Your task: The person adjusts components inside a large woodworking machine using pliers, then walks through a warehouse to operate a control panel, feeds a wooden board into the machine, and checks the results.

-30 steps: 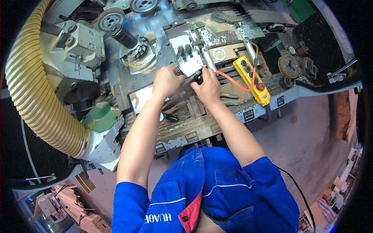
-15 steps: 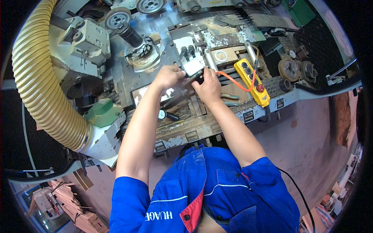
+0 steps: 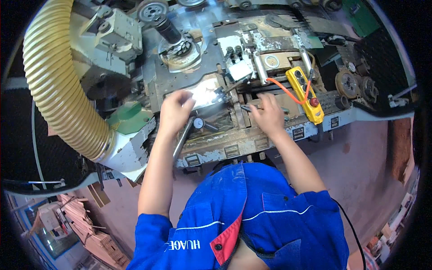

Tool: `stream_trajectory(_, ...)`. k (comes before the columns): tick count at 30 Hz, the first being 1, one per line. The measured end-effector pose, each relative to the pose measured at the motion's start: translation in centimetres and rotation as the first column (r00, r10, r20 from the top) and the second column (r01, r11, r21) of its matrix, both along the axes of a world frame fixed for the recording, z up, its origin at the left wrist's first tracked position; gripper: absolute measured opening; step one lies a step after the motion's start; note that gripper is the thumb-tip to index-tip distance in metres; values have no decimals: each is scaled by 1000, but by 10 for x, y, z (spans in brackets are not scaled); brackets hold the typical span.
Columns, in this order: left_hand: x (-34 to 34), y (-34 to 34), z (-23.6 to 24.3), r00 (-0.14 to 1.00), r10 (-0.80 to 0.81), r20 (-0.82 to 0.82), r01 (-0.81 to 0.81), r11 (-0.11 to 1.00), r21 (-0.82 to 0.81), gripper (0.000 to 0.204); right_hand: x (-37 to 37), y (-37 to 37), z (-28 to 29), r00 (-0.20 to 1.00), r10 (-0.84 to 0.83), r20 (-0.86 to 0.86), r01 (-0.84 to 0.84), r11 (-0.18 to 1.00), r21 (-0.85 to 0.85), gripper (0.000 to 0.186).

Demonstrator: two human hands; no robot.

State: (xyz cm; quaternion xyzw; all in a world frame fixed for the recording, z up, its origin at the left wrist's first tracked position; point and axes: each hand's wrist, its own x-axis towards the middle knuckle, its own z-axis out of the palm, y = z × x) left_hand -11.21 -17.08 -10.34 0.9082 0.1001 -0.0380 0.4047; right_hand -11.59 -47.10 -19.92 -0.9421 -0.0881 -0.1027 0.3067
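Note:
My left hand [image 3: 176, 112] is over the machine table, thumb and fingers apart, beside a shiny metal plate [image 3: 204, 93] that reflects strongly. A metal bar [image 3: 182, 141] lies alongside my left forearm. My right hand [image 3: 269, 117], its fingers spread, is over the pliers [image 3: 286, 109]. It covers their middle; green handle ends show to its right, and whether it touches them I cannot tell. Between and beyond the hands stands a pale metal block [image 3: 240, 70] with dark bolts behind it. A round dial gauge [image 3: 198, 123] sits close to my left hand.
A yellow button box [image 3: 302, 90] with a red knob and orange cable lies right of my right hand. Beyond my left hand stands a toothed cutter head [image 3: 181, 48] on a spindle. A ribbed yellow hose [image 3: 58, 85] curves down the left side.
Both hands have come away from the pale block. My left hand moved left toward the shiny plate, my right hand right and nearer, over the pliers. The view has shifted slightly.

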Motion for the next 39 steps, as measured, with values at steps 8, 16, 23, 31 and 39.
stream_trajectory(8, -95, 13, -84, 879, 258, -400, -450, 725, -522, 45, -5, -66, -5, 925, 137, -355, -281, 874, -395, 34)
stream_trajectory(16, -104, 5, -105, 851, 249, -463, -525, 349, -776, 42, 9, -55, 33, 758, 75, -648, -368, 869, -330, 29)
stream_trajectory(23, -90, 1, -112, 890, 226, -396, -450, 296, -842, 41, -55, -26, 78, 129, 576, -807, 305, 751, 585, 30)
stream_trajectory(31, -90, 3, -127, 980, -32, -198, -157, 490, -857, 88, -28, 43, 150, 668, 460, -585, -490, 863, 119, 42)
stream_trajectory(39, -89, 18, -134, 999, -42, -19, 30, 910, -414, 80, 23, 121, 187, 826, 501, -258, -513, 481, -711, 40)
